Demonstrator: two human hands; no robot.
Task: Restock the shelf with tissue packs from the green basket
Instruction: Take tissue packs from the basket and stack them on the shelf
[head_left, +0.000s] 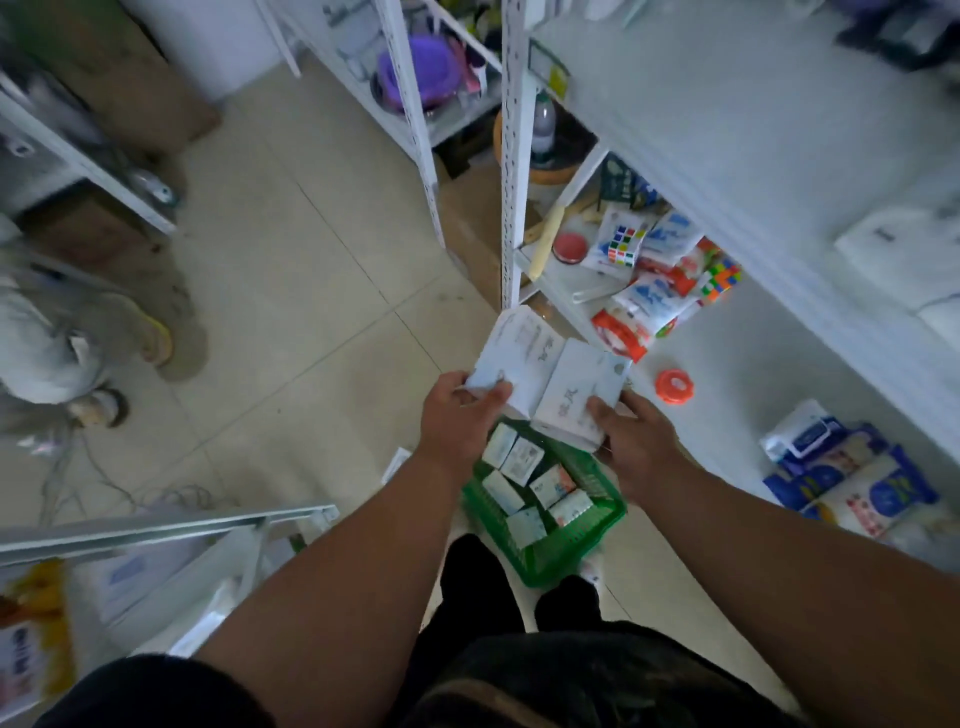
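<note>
A green basket (597, 512) stands on the floor by my feet with several small tissue packs (522, 462) inside. Above it I hold two larger white tissue packs side by side. My left hand (460, 421) grips the left tissue pack (519, 345) at its near corner. My right hand (636, 444) grips the right tissue pack (576, 387) from below and the side. Both packs hang just in front of the white shelf (737, 332) to my right, near its lower level.
The lower shelf level holds puzzle cubes (623, 244), bagged goods (649, 301) and an orange lid (674, 385); blue and white packs (841, 473) lie further right. White shelf uprights (511, 156) stand ahead. Another person (78, 332) crouches at left. Another rack's edge (166, 527) lies lower left.
</note>
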